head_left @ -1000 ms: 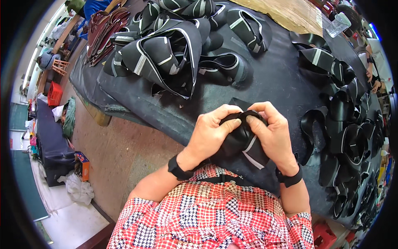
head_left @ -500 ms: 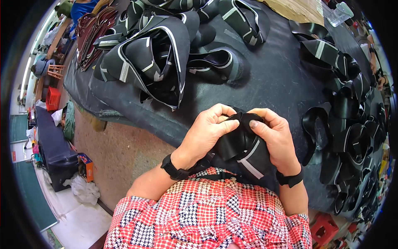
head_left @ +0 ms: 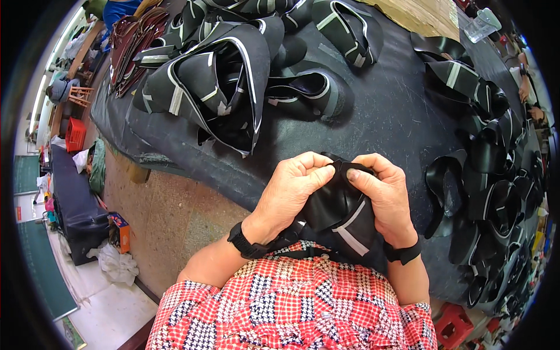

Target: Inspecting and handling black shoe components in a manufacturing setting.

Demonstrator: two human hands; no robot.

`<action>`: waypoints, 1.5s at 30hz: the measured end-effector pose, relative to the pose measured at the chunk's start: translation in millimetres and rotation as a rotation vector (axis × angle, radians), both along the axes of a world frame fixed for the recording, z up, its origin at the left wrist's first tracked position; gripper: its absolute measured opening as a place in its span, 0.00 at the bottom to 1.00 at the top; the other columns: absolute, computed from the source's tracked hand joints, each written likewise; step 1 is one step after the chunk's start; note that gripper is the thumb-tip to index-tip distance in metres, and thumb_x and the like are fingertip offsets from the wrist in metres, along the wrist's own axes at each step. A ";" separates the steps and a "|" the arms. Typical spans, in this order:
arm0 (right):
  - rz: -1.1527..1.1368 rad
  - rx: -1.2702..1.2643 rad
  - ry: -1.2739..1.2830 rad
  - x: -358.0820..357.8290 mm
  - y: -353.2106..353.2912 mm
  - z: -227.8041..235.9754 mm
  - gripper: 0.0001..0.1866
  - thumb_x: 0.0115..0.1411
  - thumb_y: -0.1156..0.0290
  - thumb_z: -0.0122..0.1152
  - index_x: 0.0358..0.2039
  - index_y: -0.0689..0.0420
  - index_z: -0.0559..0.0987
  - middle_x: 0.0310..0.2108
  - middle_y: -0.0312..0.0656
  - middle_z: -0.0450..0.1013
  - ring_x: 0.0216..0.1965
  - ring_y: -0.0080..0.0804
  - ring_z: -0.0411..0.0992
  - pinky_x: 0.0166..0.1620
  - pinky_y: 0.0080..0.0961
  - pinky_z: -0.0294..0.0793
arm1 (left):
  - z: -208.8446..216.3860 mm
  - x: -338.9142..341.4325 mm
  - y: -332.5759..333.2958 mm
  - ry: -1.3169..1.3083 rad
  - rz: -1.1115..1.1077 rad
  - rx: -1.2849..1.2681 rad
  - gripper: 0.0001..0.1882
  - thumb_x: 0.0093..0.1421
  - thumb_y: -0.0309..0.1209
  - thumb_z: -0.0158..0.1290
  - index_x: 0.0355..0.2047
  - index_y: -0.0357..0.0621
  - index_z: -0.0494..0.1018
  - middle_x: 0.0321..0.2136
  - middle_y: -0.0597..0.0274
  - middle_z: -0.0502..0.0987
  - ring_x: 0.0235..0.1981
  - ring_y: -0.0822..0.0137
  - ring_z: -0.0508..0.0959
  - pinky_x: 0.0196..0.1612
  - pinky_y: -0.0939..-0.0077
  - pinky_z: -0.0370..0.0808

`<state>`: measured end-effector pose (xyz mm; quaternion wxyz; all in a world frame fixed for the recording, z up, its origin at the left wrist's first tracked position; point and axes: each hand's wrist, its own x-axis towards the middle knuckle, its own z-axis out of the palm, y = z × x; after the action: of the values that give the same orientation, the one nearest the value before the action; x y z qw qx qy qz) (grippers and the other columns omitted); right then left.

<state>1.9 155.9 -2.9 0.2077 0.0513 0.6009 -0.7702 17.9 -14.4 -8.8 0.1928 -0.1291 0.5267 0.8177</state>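
Observation:
Close in front of my body I hold a black shoe upper (head_left: 333, 202), smooth and shiny on one side, with a pale tape strip running along its seam. My left hand (head_left: 291, 189) pinches its top edge between thumb and fingers. Just to the right, my right hand (head_left: 382, 192) grips the same edge, its thumb pressed flat on the material. A small gap separates the two thumbs. My fingertips behind the edge are hidden. Beyond my hands, another black upper with pale tape (head_left: 309, 93) lies on the dark-covered table (head_left: 379, 122).
Large black pieces with white tape (head_left: 216, 81) are heaped at the far left, beside a maroon stack (head_left: 135, 46). Many black uppers (head_left: 496, 192) pile along the right side. Cardboard (head_left: 417, 14) and a clear plastic cup (head_left: 483, 25) lie at the back. A red stool (head_left: 454, 326) stands lower right.
Both hands keep their pinch on the shoe upper. My right thumb has shifted slightly left along the edge, and the upper's taped part has tilted a little.

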 end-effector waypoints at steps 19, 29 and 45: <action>-0.027 -0.122 -0.132 14.9 -1.1 -2.6 0.05 0.55 0.78 0.56 0.32 0.64 0.76 0.28 0.35 0.73 0.29 0.17 0.69 0.33 0.13 0.69 | 2.9 33.5 15.1 0.400 0.152 -0.527 0.04 0.55 0.20 0.53 0.32 0.36 0.75 0.27 0.70 0.75 0.29 0.82 0.71 0.34 0.89 0.67; 0.018 -0.040 -0.082 9.5 3.1 -1.5 0.07 0.54 0.78 0.57 0.34 0.66 0.77 0.27 0.36 0.74 0.27 0.16 0.69 0.33 0.13 0.70 | 3.2 30.9 20.7 0.407 0.203 -0.632 0.05 0.55 0.20 0.52 0.34 0.35 0.73 0.26 0.68 0.75 0.30 0.81 0.72 0.34 0.88 0.68; 0.006 0.260 0.057 1.9 1.0 -12.6 0.06 0.52 0.78 0.57 0.31 0.65 0.78 0.23 0.31 0.72 0.25 0.13 0.66 0.29 0.12 0.66 | -18.0 2.9 3.9 0.582 -0.082 -0.786 0.05 0.53 0.20 0.54 0.32 0.37 0.75 0.25 0.62 0.76 0.26 0.76 0.74 0.31 0.85 0.69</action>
<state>3.8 157.0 -15.5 0.1841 0.0541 0.7016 -0.6863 20.8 -10.6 -26.7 0.0064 0.0628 0.8322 0.5509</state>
